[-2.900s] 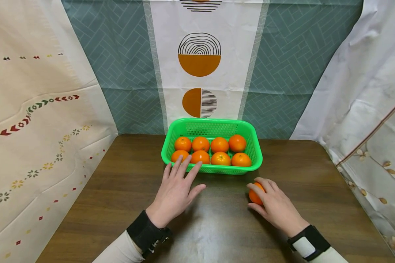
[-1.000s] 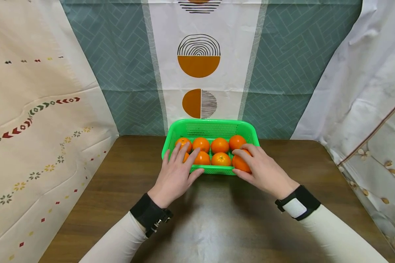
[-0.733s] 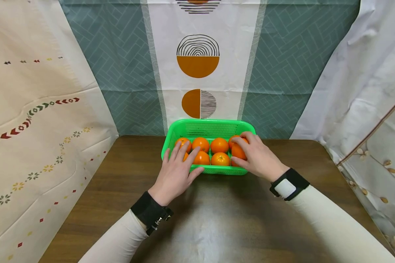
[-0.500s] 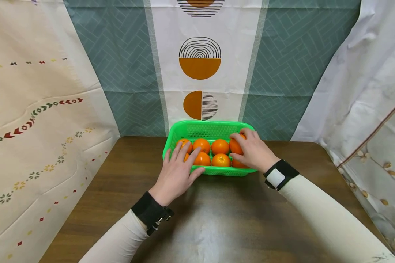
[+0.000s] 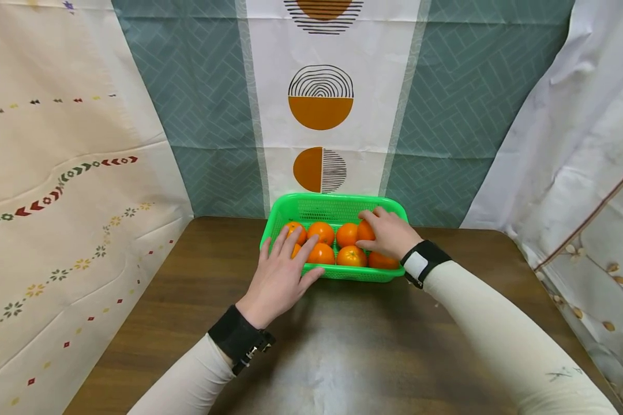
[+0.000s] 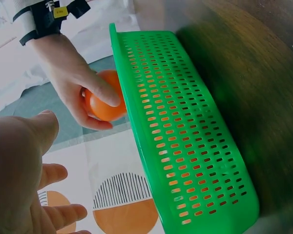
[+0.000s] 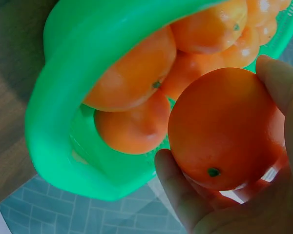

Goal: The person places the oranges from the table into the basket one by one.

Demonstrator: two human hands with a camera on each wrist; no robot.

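An orange (image 5: 365,230) is gripped by my right hand (image 5: 389,231) over the right end of a green plastic basket (image 5: 342,274). In the right wrist view the held orange (image 7: 224,129) sits between thumb and fingers, its green stem spot showing, above other oranges (image 7: 132,124) in the basket. The left wrist view shows it raised above the basket's rim. My left hand (image 5: 279,276) spreads its fingers over the front left part of the basket, hiding part of an orange there. It holds nothing, and in the left wrist view its fingers stay apart from the basket wall (image 6: 180,126).
Several more oranges (image 5: 321,253) lie in two rows inside the basket. It stands at the back of a brown wooden table (image 5: 332,357), close to a patterned hanging cloth (image 5: 213,115). Pale cloths hang at the left (image 5: 72,242) and right (image 5: 560,173).
My right hand has carried the orange from the table, right of the basket, over its front rim to the back right part. My left hand has moved little. The head view has tilted slightly up.
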